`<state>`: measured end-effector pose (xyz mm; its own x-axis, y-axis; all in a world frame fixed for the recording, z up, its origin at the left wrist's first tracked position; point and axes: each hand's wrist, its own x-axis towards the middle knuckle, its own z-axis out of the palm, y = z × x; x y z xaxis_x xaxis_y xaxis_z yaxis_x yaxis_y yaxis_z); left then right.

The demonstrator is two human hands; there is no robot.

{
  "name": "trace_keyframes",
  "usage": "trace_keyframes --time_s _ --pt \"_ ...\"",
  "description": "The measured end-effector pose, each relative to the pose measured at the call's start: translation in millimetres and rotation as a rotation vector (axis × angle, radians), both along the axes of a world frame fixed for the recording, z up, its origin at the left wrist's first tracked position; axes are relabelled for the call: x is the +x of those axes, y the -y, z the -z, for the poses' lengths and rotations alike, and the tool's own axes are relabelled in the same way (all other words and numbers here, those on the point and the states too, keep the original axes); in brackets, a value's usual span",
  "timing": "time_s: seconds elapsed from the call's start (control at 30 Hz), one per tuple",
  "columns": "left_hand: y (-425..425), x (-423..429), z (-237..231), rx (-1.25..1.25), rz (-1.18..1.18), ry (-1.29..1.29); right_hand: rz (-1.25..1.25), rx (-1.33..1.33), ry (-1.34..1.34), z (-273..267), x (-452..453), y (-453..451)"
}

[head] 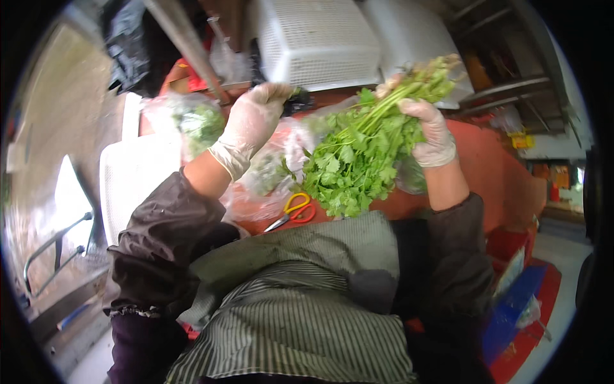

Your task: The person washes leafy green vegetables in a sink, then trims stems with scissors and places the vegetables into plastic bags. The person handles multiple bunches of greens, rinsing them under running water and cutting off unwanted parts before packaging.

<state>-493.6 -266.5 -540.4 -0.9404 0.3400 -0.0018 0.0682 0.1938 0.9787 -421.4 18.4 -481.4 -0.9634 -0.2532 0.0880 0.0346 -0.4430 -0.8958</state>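
My right hand (429, 132), in a thin translucent glove, grips a bunch of leafy green herbs (355, 158) that looks like coriander. Its pale root ends point to the upper right, and the leaves hang toward my apron. My left hand (259, 120), gloved too, is raised with its fingertips together at a black plastic bag (300, 103). A speck of green shows at those fingertips, too blurred to tell whether it is held. Below the leaves, scissors (290, 213) with one yellow and one red handle lie on the red tabletop (479, 158).
Clear plastic bags of greens (196, 120) lie left of and behind my left hand. A white perforated basket (321, 43) stands at the back, and a white crate (139, 177) at the left. A metal post (184, 48) rises at the upper left.
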Motion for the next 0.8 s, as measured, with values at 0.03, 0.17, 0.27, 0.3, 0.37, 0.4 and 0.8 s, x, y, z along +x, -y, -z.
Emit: trace_keyframes --time_s 0.03,0.17,0.27,0.3,0.37,0.4,0.8 --pt "18 5 -16 -0.037 0.021 0.094 0.016 0.005 0.227 3 -10 19" --pt "62 48 -49 0.22 0.095 0.198 -0.025 -0.178 0.296 30 -25 99" --pt "73 62 -49 0.25 0.026 0.289 -0.025 -0.343 0.19 54 -23 134" --pt "76 63 -47 0.175 -0.02 0.353 0.009 -0.389 0.169 64 -23 143" --pt "83 61 -46 0.284 0.009 0.245 -0.007 -0.501 0.05 80 -23 151" --pt "89 60 -46 0.35 0.072 0.258 0.021 -0.513 0.056 86 -21 153" --pt "93 42 -37 0.041 0.074 -0.265 -0.157 -0.53 0.209 107 -18 159"
